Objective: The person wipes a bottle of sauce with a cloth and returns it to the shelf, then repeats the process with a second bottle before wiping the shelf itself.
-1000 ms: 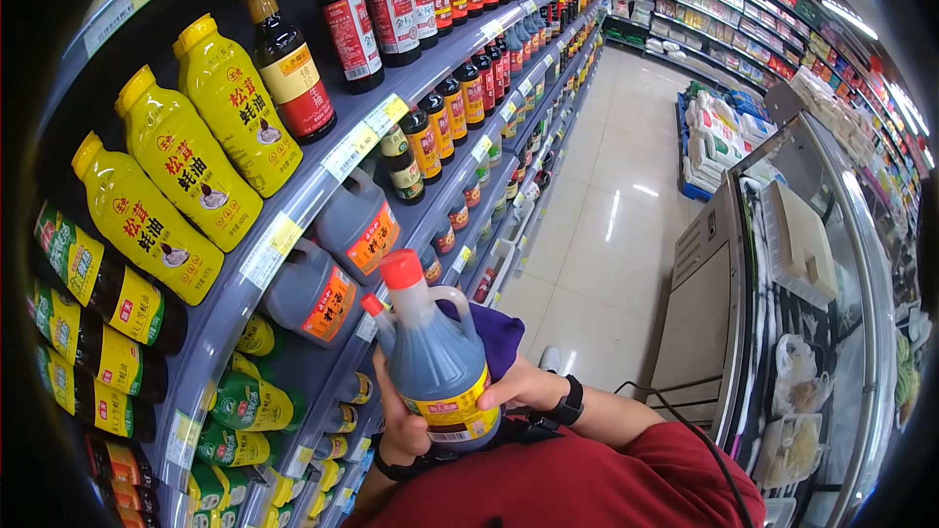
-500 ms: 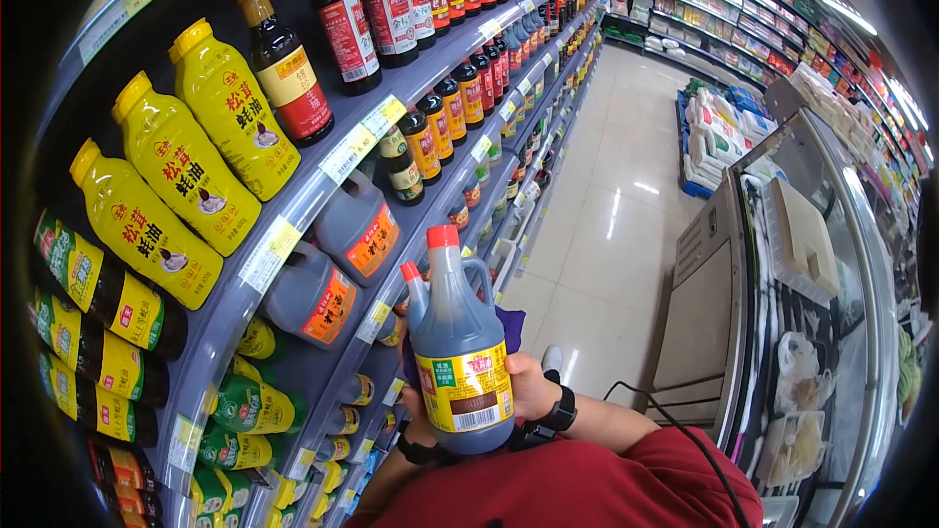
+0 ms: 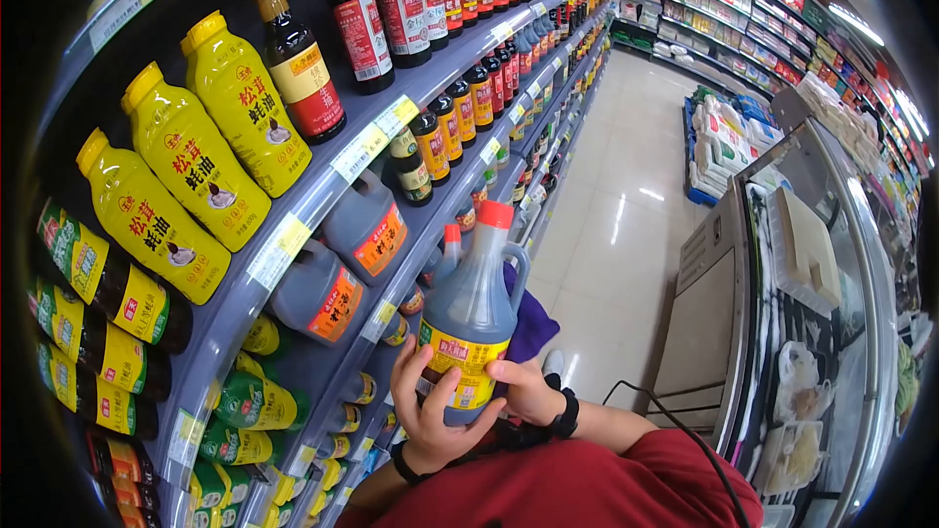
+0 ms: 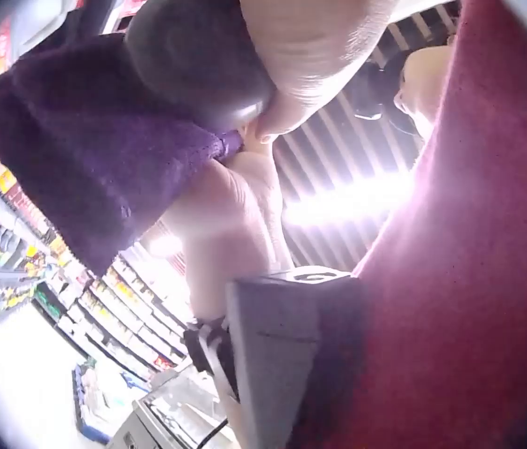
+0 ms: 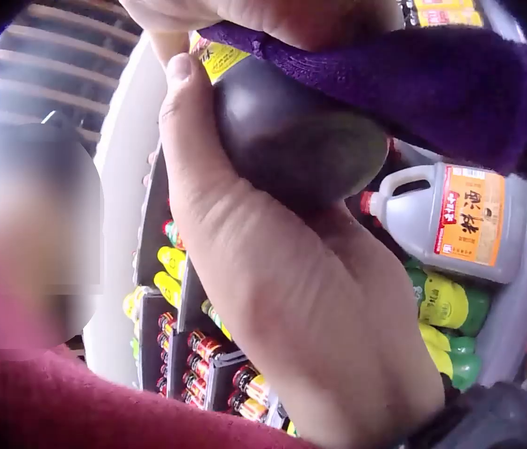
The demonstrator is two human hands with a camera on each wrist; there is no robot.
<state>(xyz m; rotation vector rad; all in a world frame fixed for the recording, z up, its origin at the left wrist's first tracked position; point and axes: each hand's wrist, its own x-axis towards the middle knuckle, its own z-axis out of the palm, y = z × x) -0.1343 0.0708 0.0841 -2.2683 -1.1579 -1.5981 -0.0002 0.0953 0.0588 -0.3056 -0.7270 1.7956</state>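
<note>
A plastic sauce jug (image 3: 469, 318) with a red cap, a small red-capped side spout, a handle and a yellow label stands upright between both hands in the head view. My left hand (image 3: 432, 420) grips its lower left side, fingers spread across the label. My right hand (image 3: 528, 393) holds the lower right side, its thumb on the label. A purple cloth (image 3: 533, 321) hangs behind the jug by the right hand. From below, the left wrist view shows the jug's dark base (image 4: 198, 61) and the cloth (image 4: 76, 159); the right wrist view also shows the base (image 5: 291, 140).
A supermarket shelf (image 3: 357, 156) on the left bears yellow squeeze bottles (image 3: 156, 220), dark sauce bottles and grey jugs (image 3: 318, 291) with orange labels. Along the right stands a glass-topped display case (image 3: 714, 293). A tiled aisle (image 3: 606, 186) runs between, with stacked bags (image 3: 724, 152) farther back.
The jug has turned between the hands, its barcode side swinging away, and moved slightly up and right. My left hand has come round onto the label. The view has shifted slightly.
</note>
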